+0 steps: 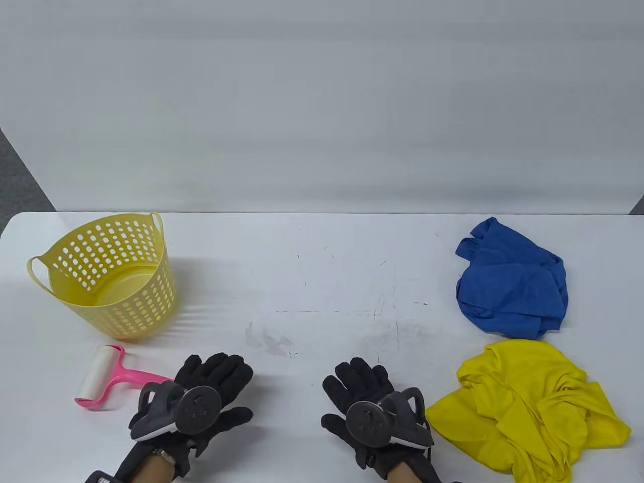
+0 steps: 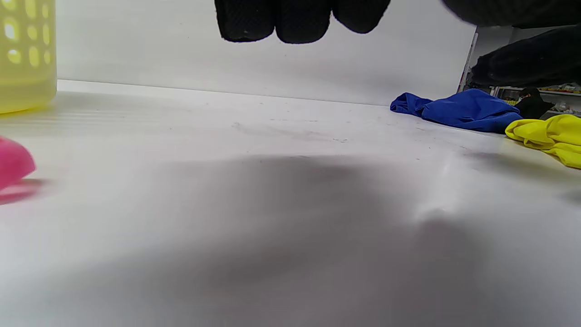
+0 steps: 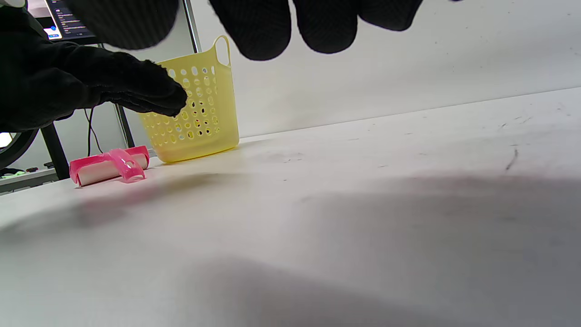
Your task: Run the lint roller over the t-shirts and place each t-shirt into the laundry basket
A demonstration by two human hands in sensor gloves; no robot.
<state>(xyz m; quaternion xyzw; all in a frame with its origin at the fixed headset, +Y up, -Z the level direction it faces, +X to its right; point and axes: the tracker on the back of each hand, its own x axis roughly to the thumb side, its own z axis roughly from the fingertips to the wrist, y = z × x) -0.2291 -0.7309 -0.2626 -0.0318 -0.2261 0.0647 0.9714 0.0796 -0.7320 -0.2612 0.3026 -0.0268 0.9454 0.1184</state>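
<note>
As the bench (image 1: 322, 261) is found at this moment, no part of the task can be recorded as done. The laundry basket (image 1: 108, 274) is stood near the bench's left edge, towards the far side, and nothing is seen inside it. The lint roller (image 1: 103, 376) is laid just in front of the basket, near the front-left corner, untouched, its pink handle pointed towards the left hand (image 1: 201, 397). Two t-shirts are left on the bench's right side, both crumpled: the blue t-shirt (image 1: 513, 279) further back near the right edge, and the yellow t-shirt (image 1: 528, 407) at the front-right corner, just beside the right hand (image 1: 370, 402).

Both hands are laid palm-down on the bench near its front edge, well apart from each other. The fingers of each are held straight and roughly together, and nothing is gripped by either. In the wrist views the fingertips (image 2: 290, 22) of the left hand and those of the right hand (image 3: 268, 32) are seen hanging free above the bench surface.

It is judged that everything remains outstanding: the roller is yet to be taken up, each shirt is yet to be spread and rolled, and both are yet to be placed in the basket.
</note>
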